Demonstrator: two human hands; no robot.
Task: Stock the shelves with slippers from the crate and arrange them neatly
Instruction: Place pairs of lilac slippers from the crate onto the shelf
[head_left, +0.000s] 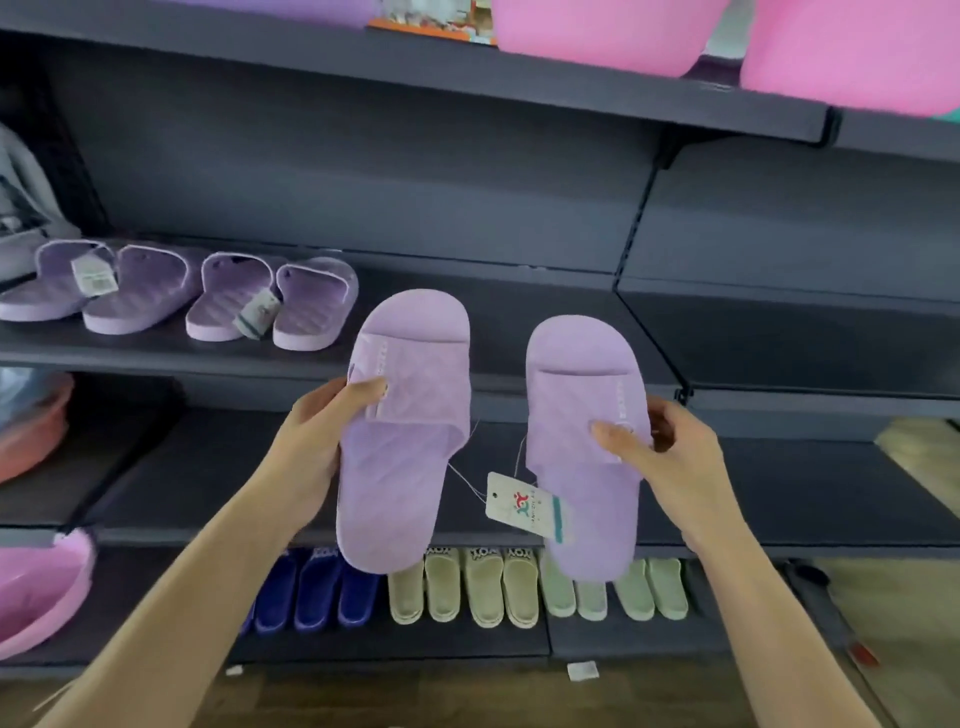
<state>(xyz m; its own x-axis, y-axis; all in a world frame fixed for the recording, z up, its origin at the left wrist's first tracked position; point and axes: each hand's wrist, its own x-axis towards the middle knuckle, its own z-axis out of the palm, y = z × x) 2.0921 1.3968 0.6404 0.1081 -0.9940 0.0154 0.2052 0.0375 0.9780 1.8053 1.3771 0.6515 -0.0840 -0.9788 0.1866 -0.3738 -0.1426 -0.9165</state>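
Left hand (311, 447): gripping the left lilac slipper (405, 415), toe up.
Right hand (670, 457): gripping the right lilac slipper (587, 441) (tag (524, 512) dangling between).

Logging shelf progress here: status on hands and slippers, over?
Left hand grips left slipper, right hand grips right slipper, tag dangling between. Four lilac slippers already on shelf. Nothing seen blocking it.

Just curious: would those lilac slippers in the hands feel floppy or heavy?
Probably light: the left hand and right hand each hold one lilac quilted plastic slipper by its side. Likely fairly stiff: neither sags.
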